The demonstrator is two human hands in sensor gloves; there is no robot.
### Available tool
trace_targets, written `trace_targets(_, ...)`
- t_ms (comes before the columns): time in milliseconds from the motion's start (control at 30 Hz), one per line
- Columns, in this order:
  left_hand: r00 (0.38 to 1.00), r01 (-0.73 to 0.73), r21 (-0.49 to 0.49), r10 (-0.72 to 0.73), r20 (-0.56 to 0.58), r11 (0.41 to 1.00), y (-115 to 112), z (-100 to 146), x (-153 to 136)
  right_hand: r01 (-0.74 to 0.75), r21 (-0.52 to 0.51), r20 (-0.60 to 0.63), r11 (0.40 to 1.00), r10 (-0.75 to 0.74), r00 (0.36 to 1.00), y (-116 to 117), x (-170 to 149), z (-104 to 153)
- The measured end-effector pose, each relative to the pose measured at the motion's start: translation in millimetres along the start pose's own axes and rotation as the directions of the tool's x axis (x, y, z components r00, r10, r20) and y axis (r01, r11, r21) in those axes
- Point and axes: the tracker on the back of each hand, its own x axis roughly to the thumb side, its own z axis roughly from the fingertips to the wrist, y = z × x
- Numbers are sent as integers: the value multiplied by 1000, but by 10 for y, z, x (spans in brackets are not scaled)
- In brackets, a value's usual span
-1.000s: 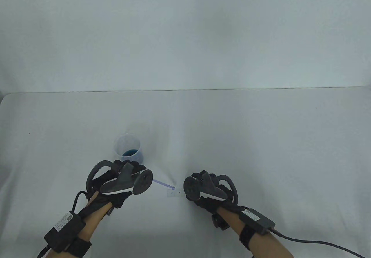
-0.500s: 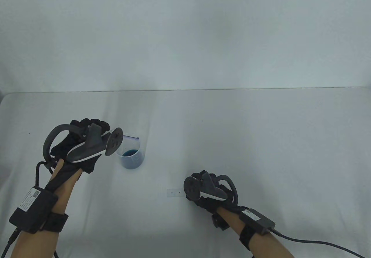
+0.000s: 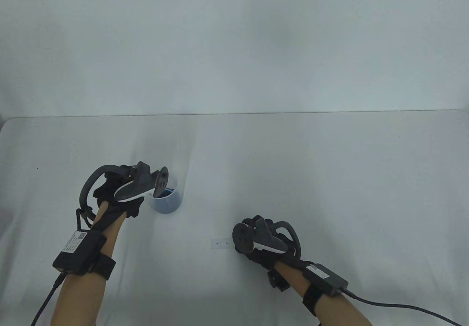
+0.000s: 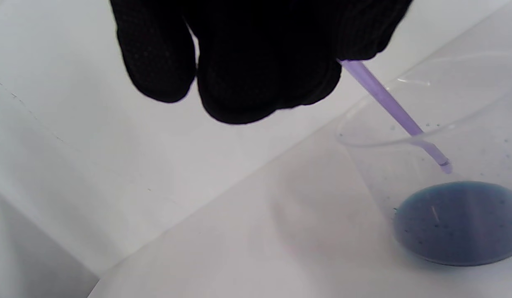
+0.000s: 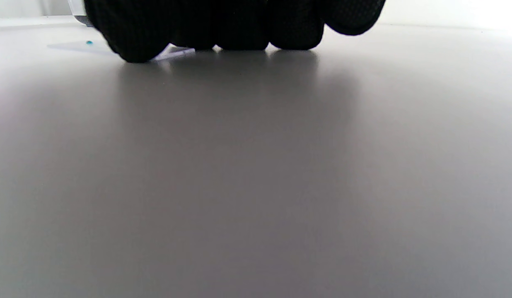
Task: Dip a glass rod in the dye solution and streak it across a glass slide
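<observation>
The left hand is pinching the upper end of the glass rod in its grip, the rod slanting down toward four o'clock in the left wrist view, with its tip inside the clear cup just above the blue dye (not touching the liquid). On the desk in the table view, that cup is standing at the left hand's three o'clock. The glass slide is lying flat at the nine o'clock side of the right hand, whose fingers are pressing down on the slide's near end, curled against the desk rather than closed around anything.
</observation>
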Motion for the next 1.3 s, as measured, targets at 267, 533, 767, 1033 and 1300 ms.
trace_targets(267, 1000, -2, -21, 2, 4, 1000, -121, -39, 126, -2, 0, 0, 1000, 2, 1000, -2, 0, 1)
trace_targets(533, 1000, -16, -15, 16, 1, 1000, -188, -18, 171, -3, 0, -1, 1000, 3, 1000, -3, 1, 1)
trace_targets(767, 998, -66, -15, 66, 0, 998, -182, 35, 116, -6, 2, -3, 1000, 6, 1000, -6, 4, 1)
trace_targets(1033, 985, -167, 167, 159, 62, 972, 248, 413, 52, 62, 57, 16, 996, -63, 998, -357, -95, 42)
trace_targets(1300, 903, -412, 314, 339, 263, 855, 413, 969, 270, 185, -194, -7, 963, -190, 982, -1123, -489, 564)
